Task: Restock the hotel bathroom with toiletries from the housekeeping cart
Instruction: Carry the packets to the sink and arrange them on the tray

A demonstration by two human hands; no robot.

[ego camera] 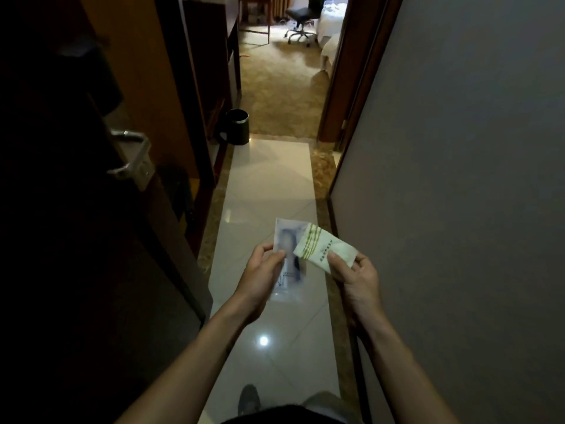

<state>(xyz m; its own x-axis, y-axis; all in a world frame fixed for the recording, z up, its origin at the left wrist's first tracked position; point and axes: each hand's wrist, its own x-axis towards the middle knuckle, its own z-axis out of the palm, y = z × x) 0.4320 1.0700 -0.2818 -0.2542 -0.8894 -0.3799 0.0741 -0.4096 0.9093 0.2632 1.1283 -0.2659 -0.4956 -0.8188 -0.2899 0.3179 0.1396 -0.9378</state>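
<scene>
I stand in a narrow entry hallway with both hands held out at waist height. My left hand (263, 276) grips a flat clear plastic packet (289, 240) with a pale blue-white item inside, held upright. My right hand (351, 276) holds a white sachet with green stripes (321, 247), tilted so that its upper end overlaps the clear packet. The two packets touch in the middle between my hands. No housekeeping cart is in view.
A dark open door with a metal lever handle (131, 157) stands on the left. A grey wall (458, 179) runs along the right. A black waste bin (237, 127) sits by the wooden cabinet ahead. Beyond the glossy white tiles (269, 179) lie carpet, an office chair (301, 16) and a bed.
</scene>
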